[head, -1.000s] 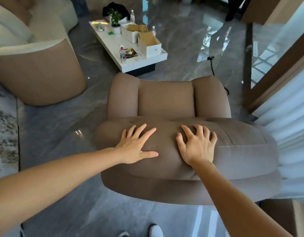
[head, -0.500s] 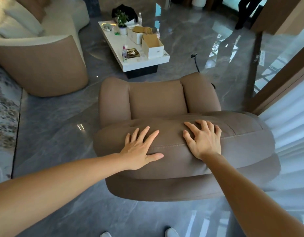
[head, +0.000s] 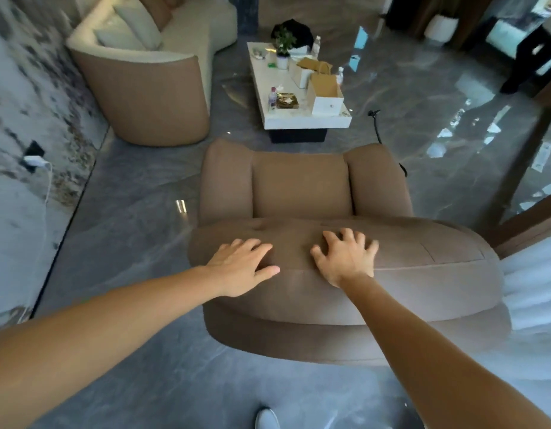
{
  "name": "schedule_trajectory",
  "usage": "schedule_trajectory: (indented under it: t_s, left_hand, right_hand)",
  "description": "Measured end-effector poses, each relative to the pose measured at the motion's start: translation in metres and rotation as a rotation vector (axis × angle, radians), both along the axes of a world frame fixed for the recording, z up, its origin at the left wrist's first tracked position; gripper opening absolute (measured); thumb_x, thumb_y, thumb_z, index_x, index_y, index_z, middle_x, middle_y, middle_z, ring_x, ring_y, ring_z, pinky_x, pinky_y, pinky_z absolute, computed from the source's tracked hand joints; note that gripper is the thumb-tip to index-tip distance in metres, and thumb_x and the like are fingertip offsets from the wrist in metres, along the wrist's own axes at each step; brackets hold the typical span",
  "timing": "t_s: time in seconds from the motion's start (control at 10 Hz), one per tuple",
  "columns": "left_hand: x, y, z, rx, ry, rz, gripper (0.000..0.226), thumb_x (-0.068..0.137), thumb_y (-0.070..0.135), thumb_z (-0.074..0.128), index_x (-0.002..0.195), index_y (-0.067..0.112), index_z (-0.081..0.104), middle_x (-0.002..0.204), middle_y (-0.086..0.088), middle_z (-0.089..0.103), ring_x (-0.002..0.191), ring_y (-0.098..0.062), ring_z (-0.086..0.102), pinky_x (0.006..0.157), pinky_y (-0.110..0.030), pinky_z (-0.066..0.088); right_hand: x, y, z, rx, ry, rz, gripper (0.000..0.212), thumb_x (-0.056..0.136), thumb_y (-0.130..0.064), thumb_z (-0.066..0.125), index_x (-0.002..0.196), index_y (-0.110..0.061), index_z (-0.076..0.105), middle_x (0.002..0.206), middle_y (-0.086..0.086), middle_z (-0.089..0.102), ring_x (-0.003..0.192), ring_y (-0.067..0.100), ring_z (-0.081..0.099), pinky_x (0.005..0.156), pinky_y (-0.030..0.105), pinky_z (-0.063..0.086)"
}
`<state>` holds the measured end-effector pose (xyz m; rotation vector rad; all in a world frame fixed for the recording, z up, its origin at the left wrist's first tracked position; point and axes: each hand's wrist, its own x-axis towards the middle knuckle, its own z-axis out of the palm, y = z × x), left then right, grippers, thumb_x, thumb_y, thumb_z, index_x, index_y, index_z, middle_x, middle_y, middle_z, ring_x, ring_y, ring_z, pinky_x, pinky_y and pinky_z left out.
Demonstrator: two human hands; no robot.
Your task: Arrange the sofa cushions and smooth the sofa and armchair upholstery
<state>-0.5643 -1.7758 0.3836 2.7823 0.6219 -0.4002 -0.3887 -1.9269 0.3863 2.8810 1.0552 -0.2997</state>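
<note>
A brown padded armchair (head: 302, 187) stands in front of me, seen from behind its backrest. My left hand (head: 241, 266) lies flat on the left part of the backrest's top, fingers together. My right hand (head: 345, 258) presses on the middle of the same top, fingers spread and slightly bent. Neither hand holds anything. A cream and tan sofa (head: 150, 82) stands at the far left, with pale cushions (head: 135, 26) leaning against its back.
A white coffee table (head: 305, 119) beyond the armchair carries boxes, a plant and bottles. A black cable (head: 376, 125) lies on the glossy grey floor to its right. A charger (head: 35, 159) hangs on the marble wall at left. White curtains (head: 534, 289) hang at right. A person stands at far right.
The view has swung left and back, bringing more of the sofa and wall into sight. My left hand's fingers have closed together; my right hand's fingers have curled slightly on the backrest.
</note>
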Motion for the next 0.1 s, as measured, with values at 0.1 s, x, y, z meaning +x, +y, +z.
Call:
schedule_trajectory:
  t_s: [0.1]
  left_hand:
    - [-0.0292, 0.0281, 0.0313, 0.067, 0.084, 0.250, 0.065, 0.088, 0.069, 0.028, 0.122, 0.020, 0.052, 0.125, -0.008, 0.055, 0.117, -0.032, 0.053, 0.090, -0.046, 0.046]
  right_hand:
    - [-0.0176, 0.0539, 0.0276, -0.074, 0.293, 0.192, 0.051, 0.087, -0.051, 0.044, 0.127, -0.023, 0.060, 0.138, 0.010, 0.051, 0.126, 0.036, 0.043, 0.104, 0.049, 0.037]
